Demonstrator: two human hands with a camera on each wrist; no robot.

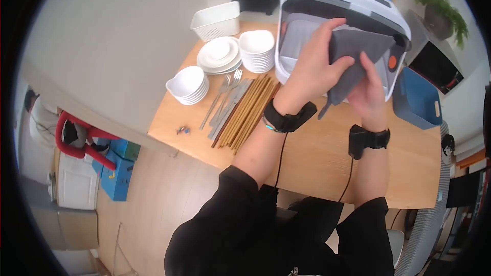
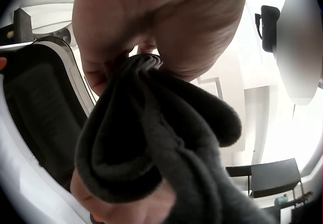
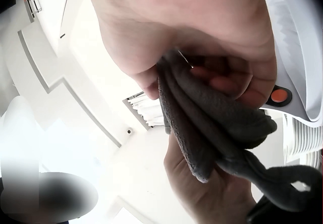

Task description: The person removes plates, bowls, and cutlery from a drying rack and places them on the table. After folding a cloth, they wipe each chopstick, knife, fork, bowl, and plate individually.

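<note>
A dark grey cloth point(image 1: 358, 51) is held folded in front of a white and grey bin point(image 1: 302, 25). The left hand point(image 1: 317, 66) pinches its upper left part between thumb and fingers. Lower on its right side, the right hand point(image 1: 369, 89) grips it. In the left wrist view the cloth point(image 2: 171, 148) hangs in thick folds under the left hand point(image 2: 161, 22). The right wrist view shows the right hand point(image 3: 202, 32) pinching the folded cloth point(image 3: 202, 113), with a loop point(image 3: 287, 183) dangling from it.
White bowls point(image 1: 188, 85), stacked square bowls point(image 1: 257, 51), plates point(image 1: 219, 55), a white basket point(image 1: 217, 21), forks point(image 1: 221, 94) and chopsticks point(image 1: 248, 115) lie on the table's left part. A blue bin point(image 1: 417, 99) stands at the right edge, near a plant point(image 1: 442, 15).
</note>
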